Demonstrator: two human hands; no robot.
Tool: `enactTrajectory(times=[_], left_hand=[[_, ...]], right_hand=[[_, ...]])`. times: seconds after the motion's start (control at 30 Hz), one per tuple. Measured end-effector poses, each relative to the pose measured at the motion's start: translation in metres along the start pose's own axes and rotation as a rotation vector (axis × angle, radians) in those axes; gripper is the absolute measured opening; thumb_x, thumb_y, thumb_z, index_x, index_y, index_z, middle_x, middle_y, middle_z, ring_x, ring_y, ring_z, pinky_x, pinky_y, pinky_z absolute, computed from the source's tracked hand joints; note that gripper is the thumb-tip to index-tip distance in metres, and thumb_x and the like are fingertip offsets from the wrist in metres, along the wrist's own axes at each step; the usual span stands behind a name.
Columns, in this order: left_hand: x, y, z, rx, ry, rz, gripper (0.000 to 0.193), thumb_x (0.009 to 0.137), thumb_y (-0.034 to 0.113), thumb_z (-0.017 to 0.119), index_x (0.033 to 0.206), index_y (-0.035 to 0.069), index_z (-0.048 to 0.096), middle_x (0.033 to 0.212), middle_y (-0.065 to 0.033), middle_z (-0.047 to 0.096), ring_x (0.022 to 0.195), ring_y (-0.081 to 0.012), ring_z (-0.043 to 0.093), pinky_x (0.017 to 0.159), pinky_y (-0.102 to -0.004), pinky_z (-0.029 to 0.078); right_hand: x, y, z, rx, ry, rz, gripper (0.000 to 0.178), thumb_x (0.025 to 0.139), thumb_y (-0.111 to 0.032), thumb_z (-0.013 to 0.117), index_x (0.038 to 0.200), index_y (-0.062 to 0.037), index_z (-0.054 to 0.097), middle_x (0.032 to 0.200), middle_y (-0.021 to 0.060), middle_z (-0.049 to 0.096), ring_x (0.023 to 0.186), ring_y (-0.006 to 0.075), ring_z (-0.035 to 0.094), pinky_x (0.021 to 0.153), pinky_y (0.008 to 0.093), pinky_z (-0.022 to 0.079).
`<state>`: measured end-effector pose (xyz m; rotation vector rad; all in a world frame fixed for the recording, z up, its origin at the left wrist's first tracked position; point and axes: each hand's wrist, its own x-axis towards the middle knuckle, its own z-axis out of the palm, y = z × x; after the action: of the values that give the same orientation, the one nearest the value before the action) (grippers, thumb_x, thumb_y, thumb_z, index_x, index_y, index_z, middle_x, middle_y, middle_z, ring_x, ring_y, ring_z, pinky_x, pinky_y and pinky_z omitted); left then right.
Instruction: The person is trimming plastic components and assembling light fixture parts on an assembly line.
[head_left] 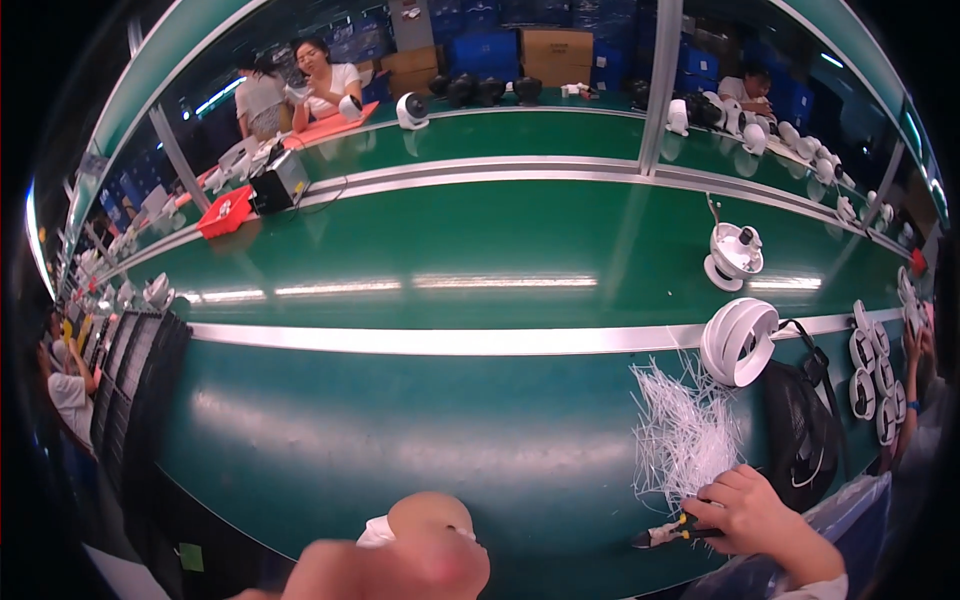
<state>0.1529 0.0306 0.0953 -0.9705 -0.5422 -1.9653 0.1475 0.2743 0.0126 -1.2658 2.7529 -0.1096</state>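
My left hand is at the bottom edge, close to the camera and blurred. It is closed around a smooth, rounded pale part, with a bit of white showing at its left side; most of this part is hidden by the hand. On the right, my right hand rests low over the bench with curled fingers. It grips a pair of small cutters with black and yellow handles, their tip pointing left. Just beyond those fingers lies a loose pile of thin white cable ties.
White ring-shaped shells stand behind the ties, beside a black mesh bag. A white camera base sits on the green conveyor. Black trays line the left side. Several people work around; round white parts lie far right.
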Motion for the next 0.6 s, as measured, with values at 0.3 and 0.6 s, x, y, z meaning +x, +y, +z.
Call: enactTrajectory(times=[0.3,0.6], left_hand=[[0.027,-0.006,0.018,0.415,0.505,-0.227,0.02,0.08,0.004,0.051,0.073,0.021,0.058,0.103,0.0117,0.05,0.111,-0.0021,0.035,0.105,-0.0402,0.013],[0.058,-0.025,0.037,0.444,0.656,-0.594,0.023,0.079,0.004,0.053,0.065,0.023,0.053,0.092,0.0111,0.051,0.104,-0.0001,0.037,0.101,-0.033,0.017]], right_hand=[[-0.008,0.018,0.014,-0.019,0.273,0.119,0.043,0.048,-0.013,0.068,0.09,-0.0085,0.059,0.079,0.0032,0.053,0.069,0.0216,0.05,0.064,0.0352,0.039],[-0.026,0.03,0.02,0.008,0.257,0.202,0.042,0.048,-0.012,0.068,0.088,-0.0085,0.06,0.078,0.0041,0.054,0.07,0.0232,0.051,0.064,0.0353,0.039]])
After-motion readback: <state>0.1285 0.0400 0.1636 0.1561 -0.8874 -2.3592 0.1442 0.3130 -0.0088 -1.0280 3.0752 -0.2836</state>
